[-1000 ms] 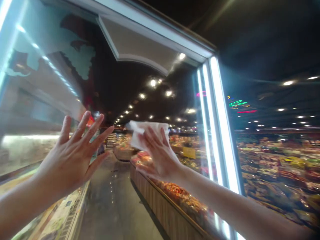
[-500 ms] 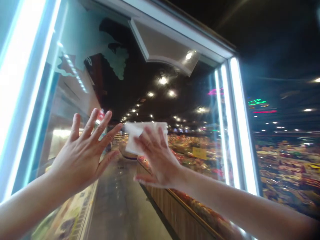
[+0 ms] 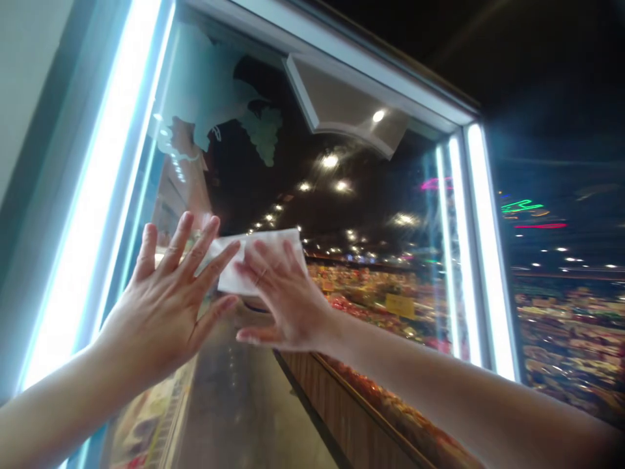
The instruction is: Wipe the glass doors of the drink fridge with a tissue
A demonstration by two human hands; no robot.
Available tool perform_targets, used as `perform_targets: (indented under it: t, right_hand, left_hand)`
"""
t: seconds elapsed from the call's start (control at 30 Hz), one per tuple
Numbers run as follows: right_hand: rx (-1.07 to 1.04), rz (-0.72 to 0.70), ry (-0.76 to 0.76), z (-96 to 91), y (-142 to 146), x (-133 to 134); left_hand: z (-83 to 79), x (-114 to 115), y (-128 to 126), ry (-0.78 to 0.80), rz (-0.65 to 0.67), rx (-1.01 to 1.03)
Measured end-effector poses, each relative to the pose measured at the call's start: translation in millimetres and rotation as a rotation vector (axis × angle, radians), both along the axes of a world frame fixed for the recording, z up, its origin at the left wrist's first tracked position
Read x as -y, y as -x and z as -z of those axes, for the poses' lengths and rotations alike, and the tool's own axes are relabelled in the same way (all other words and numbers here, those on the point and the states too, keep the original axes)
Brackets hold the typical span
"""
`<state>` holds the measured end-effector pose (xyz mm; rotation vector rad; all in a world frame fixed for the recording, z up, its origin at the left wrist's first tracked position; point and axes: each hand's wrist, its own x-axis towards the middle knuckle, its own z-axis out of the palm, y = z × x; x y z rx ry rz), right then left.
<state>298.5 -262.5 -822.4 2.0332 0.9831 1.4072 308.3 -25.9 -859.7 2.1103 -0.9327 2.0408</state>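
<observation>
My left hand [image 3: 166,306] lies flat and open against a tall glass panel [image 3: 351,215], fingers spread and pointing up. Right beside it, my right hand [image 3: 280,299] presses a folded white cloth [image 3: 254,251] flat onto the same glass, fingers stretched over it. The cloth's left corner nearly touches my left fingertips. The glass reflects ceiling spotlights and shows a shop aisle behind it.
Bright vertical light strips frame the panel, one on the left [image 3: 105,189] and two on the right [image 3: 481,247]. A frosted leaf decal [image 3: 215,98] marks the upper glass. Through or in the glass: a long wooden produce counter [image 3: 351,410] and a shiny floor [image 3: 244,410].
My right hand has slid the cloth leftward and slightly up across the glass, closing on my left hand. The view has swung left, bringing the left light strip further in.
</observation>
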Motion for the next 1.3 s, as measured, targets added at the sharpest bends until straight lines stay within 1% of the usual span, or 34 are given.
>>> perform_targets:
  t: [0.07, 0.1, 0.13, 0.17, 0.23, 0.27, 0.3, 0.33, 0.4, 0.43, 0.47, 0.5, 0.53, 0.57, 0.6, 0.63, 0.67, 0.7, 0.8, 0.83, 0.87, 0.9, 0.97, 1.0, 1.03, 1.07, 1.1, 1.17, 1.2, 1.23, 1.27, 1.3]
  right_hand:
    - [0.061, 0.032, -0.194, -11.2, -1.0, -5.5]
    - [0.072, 0.040, -0.244, -11.5, -0.9, -8.3]
    - [0.062, 0.036, -0.234, -7.8, -0.3, -10.9]
    - [0.033, 0.025, -0.170, -1.1, 0.7, -12.8]
    - [-0.044, -0.004, 0.041, 13.1, 3.0, -12.0]
    - [-0.066, -0.007, 0.111, 16.3, 3.8, -8.8]
    - [-0.065, 0.002, 0.121, 15.5, 4.4, -3.5]
    - [-0.041, 0.025, 0.068, 11.2, 4.8, 3.6]
    - [0.045, 0.096, -0.162, -0.5, 5.8, 21.1]
    - [0.084, 0.124, -0.268, -3.4, 6.7, 30.7]
    - [0.109, 0.132, -0.321, -1.9, 8.2, 40.5]
    - [0.106, 0.119, -0.309, 4.1, 10.2, 50.8]
    - [0.071, 0.098, -0.241, 13.3, 12.5, 61.7]
    - [0.011, 0.076, -0.137, 23.8, 15.1, 74.1]
    - [-0.054, 0.059, -0.041, 32.7, 17.5, 88.4]
    - [-0.105, 0.055, 0.013, 38.2, 19.6, 105.0]
    - [-0.124, 0.066, 0.004, 39.0, 21.2, 123.9]
    - [-0.108, 0.086, -0.065, 35.6, 22.3, 144.6]
    - [0.075, 0.142, -0.422, 20.1, 24.1, 206.4]
    - [0.117, 0.154, -0.490, 20.8, 25.0, 223.3]
    - [0.130, 0.152, -0.505, 26.0, 26.2, 237.5]
    - [0.104, 0.139, -0.457, 34.6, 27.7, 249.4]
    - [-0.026, 0.109, -0.256, 51.1, 31.2, 270.3]
    - [-0.087, 0.102, -0.172, 53.1, 32.7, 281.7]
    - [-0.116, 0.104, -0.140, 48.1, 33.9, 294.6]
    - [-0.103, 0.110, -0.165, 36.1, 34.6, 309.1]
    - [-0.055, 0.117, -0.242, 18.8, 35.1, 324.6]
    - [0.068, 0.123, -0.445, -17.3, 35.2, 354.1]
    - [0.110, 0.123, -0.520, -28.3, 35.2, 365.7]
    - [0.132, 0.120, -0.572, -30.6, 35.4, 374.4]
    - [0.138, 0.112, -0.599, -23.6, 35.9, 379.8]
    - [0.131, 0.097, -0.600, -9.0, 36.7, 382.6]
  left_hand:
    - [1.4, -4.7, -0.2, 0.016, -0.002, -0.007]
    - [2.0, -6.7, -0.5, 0.023, 0.002, -0.008]
    - [2.5, -8.4, -1.0, 0.029, 0.007, -0.008]
    - [3.1, -9.6, -1.6, 0.031, 0.012, -0.008]
    - [4.6, -10.1, -3.1, 0.032, 0.022, -0.008]
    - [5.5, -9.1, -3.8, 0.033, 0.027, -0.011]
    - [6.7, -7.3, -4.5, 0.036, 0.033, -0.017]
    - [8.0, -4.6, -5.2, 0.039, 0.038, -0.024]
    - [10.6, 3.1, -6.3, 0.040, 0.046, -0.029]
    - [11.7, 8.0, -6.7, 0.034, 0.046, -0.026]
    - [12.6, 13.5, -6.9, 0.024, 0.046, -0.021]
    - [13.2, 19.7, -6.8, 0.011, 0.047, -0.011]
    - [13.5, 26.5, -6.5, -0.002, 0.050, -0.001]
    - [13.5, 34.2, -5.9, -0.014, 0.053, 0.013]
    - [13.1, 42.6, -5.0, -0.024, 0.056, 0.030]
    - [12.3, 52.0, -3.9, -0.032, 0.058, 0.046]
    - [11.3, 62.3, -2.6, -0.038, 0.061, 0.060]
    - [10.0, 73.6, -1.3, -0.046, 0.067, 0.066]
    - [5.5, 112.4, 2.0, -0.055, 0.109, 0.050]
    - [4.2, 126.5, 2.9, -0.056, 0.121, 0.041]
    - [3.0, 140.8, 3.6, -0.056, 0.127, 0.036]
    - [1.9, 155.3, 4.2, -0.058, 0.130, 0.036]
    - [-0.6, 183.8, 5.4, -0.078, 0.127, 0.057]
    - [-2.2, 197.8, 6.1, -0.095, 0.120, 0.069]
    - [-4.1, 211.4, 7.0, -0.110, 0.111, 0.081]
    - [-6.3, 224.7, 8.1, -0.121, 0.102, 0.092]
    - [-8.6, 237.6, 9.3, -0.126, 0.094, 0.101]
    - [-11.9, 262.4, 11.6, -0.122, 0.088, 0.115]
    - [-12.3, 274.0, 12.6, -0.120, 0.089, 0.123]
    - [-11.6, 284.9, 13.3, -0.122, 0.088, 0.125]
    - [-9.7, 294.9, 13.7, -0.124, 0.084, 0.127]
    - [-6.9, 304.0, 13.8, -0.125, 0.078, 0.127]
